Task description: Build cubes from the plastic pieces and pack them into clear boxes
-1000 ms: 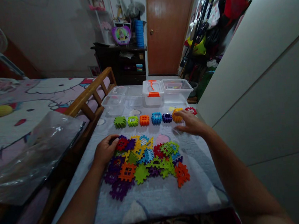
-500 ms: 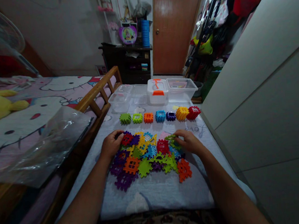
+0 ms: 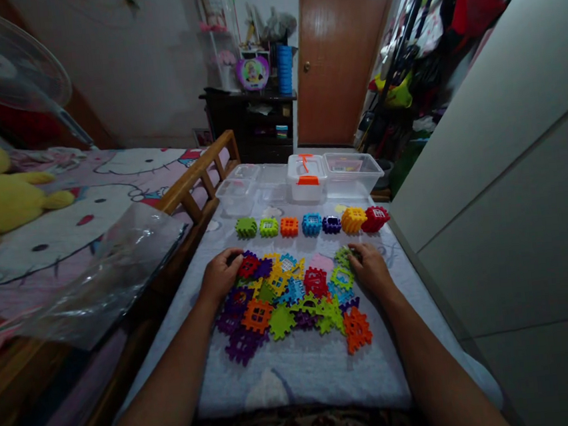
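A pile of colorful notched building tiles is spread before me, with an orange tile [image 3: 257,316], a green tile [image 3: 282,321] and a red tile [image 3: 315,281] among them. My left hand [image 3: 221,276] rests at the pile's left edge, beside a dark red tile [image 3: 249,264]; its thumb and fingers are slightly apart and appear to hold nothing. At the far right of the pile, my right hand [image 3: 371,270] has its fingertips closed on a light green tile [image 3: 342,256]. Another green tile [image 3: 342,277] with an open centre lies just below it.
Beyond the pile stands a row of same-colored stacks, including an orange stack [image 3: 289,226] and a yellow stack [image 3: 354,220]. Behind are a lidded clear box [image 3: 308,184] and an open clear bin [image 3: 354,178]. A wooden bed rail [image 3: 198,181] borders the left, a pale cabinet [image 3: 512,184] the right.
My right hand has shifted right with the light green tile, uncovering the open-centred green tile below. My left hand stays by the dark red tile. The whole view has shifted slightly.
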A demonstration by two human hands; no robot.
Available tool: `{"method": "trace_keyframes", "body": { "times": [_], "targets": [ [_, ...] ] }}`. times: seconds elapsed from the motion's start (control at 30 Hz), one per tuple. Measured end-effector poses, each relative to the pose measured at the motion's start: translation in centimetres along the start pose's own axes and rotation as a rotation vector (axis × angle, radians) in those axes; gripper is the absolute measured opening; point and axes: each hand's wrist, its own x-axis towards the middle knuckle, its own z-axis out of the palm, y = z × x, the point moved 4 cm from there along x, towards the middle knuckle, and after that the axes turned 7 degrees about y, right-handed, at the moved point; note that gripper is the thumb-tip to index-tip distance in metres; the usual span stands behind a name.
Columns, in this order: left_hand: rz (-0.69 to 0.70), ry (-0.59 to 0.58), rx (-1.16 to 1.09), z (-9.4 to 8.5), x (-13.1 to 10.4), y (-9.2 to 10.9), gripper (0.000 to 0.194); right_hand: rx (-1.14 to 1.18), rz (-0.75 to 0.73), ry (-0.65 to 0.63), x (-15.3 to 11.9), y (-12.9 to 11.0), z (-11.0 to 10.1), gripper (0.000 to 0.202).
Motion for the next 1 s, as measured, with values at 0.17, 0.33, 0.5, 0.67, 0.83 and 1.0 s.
{"method": "trace_keyframes", "body": {
  "times": [0.17, 0.33, 0.5, 0.67, 0.83, 1.0],
  "targets": [
    [0.015, -0.006, -0.022, 0.0, 0.0, 0.3, 0.044, 0.05, -0.054, -0.031, 0.1, 0.1, 0.5, 0.035],
    [0.007, -0.004, -0.031, -0.1, -0.1, 0.2, 0.044, 0.2, -0.003, -0.01, -0.1, 0.3, -0.1, 0.038],
    [0.002, -0.009, -0.042, 0.2, 0.0, -0.1, 0.045, 0.218, 0.001, -0.003, -0.3, 0.0, -0.5, 0.03],
    [0.0, -0.001, -0.023, 0.0, 0.0, -0.2, 0.045, 0.228, 0.009, 0.001, -0.4, 0.1, -0.5, 0.028],
    [-0.017, -0.005, -0.019, -0.1, 0.0, 0.0, 0.046, 0.261, 0.054, 0.011, -0.4, 0.2, -0.6, 0.029],
    [-0.013, 0.009, -0.009, -0.1, 0.0, 0.2, 0.045, 0.286, -0.01, -0.019, -0.5, -0.8, -1.6, 0.016]
  ]
}}
